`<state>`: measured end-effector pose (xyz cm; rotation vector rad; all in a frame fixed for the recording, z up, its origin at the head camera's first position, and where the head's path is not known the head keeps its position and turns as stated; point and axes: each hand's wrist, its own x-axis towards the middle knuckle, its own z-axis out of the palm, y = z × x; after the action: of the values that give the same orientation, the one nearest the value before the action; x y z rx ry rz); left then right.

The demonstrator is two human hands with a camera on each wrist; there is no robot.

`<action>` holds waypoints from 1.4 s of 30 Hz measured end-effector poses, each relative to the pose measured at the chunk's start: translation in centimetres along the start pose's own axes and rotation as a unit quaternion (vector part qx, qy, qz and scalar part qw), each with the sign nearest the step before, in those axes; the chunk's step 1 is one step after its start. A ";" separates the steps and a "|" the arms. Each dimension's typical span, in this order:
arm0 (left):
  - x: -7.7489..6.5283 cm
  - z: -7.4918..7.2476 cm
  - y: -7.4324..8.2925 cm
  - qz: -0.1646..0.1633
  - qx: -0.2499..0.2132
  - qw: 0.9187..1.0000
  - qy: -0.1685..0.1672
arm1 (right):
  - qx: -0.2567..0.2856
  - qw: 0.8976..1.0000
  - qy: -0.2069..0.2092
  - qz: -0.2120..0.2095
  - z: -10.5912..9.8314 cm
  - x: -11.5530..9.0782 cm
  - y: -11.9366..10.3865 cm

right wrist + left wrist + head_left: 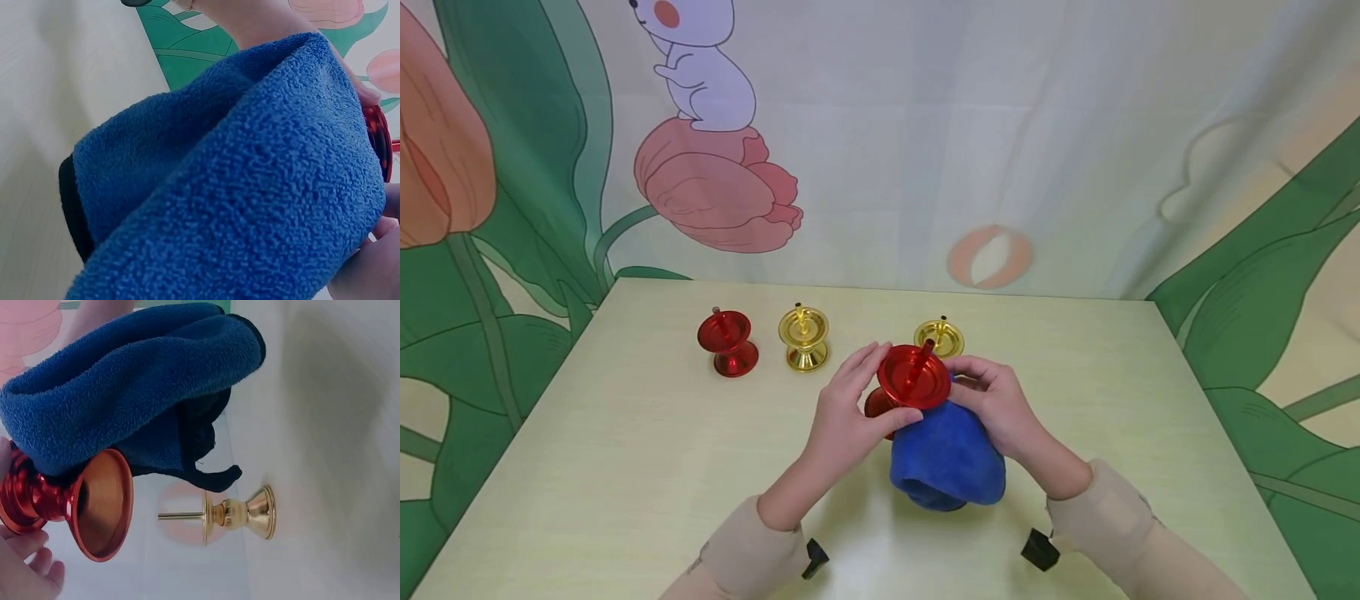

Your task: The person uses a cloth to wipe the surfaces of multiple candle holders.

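Observation:
My left hand [838, 417] grips a red metal candle holder [910, 379], thumb and fingers around its upper dish, holding it tilted above the table. The holder's spike points up and away, and its flared base [103, 506] shows in the left wrist view. In my right hand [1003, 408] a blue plush cloth [951, 458] with dark edging is pinched against the dish's right side. The cloth hangs down in folds toward me. It fills most of the right wrist view, where only a strip of the red dish [378, 140] shows beyond it.
A second red candle holder [735, 358] and a gold one [807, 357] stand at the table's back left. Another gold holder [953, 343] stands behind my hands, partly covered by the red one. A printed curtain [880, 167] hangs beyond the pale table [647, 467].

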<state>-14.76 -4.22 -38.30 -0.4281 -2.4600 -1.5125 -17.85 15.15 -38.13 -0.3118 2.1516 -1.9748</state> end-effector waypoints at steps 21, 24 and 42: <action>1.1 -0.9 -0.9 -0.001 -0.080 0.995 -0.064 | 0.004 1.000 0.009 0.011 -0.7 0.2 0.1; 0.8 -0.7 -0.2 0.042 0.009 0.998 -0.047 | 0.007 0.999 0.031 0.023 -0.6 0.3 0.2; 1.2 0.5 -0.5 0.073 0.085 0.994 0.014 | -0.032 0.999 0.030 -0.007 -0.4 0.1 0.4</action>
<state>-16.06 -3.89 -38.54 -0.5391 -2.4515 -1.2329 -18.07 15.53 -38.50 -0.2823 2.2583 -1.9508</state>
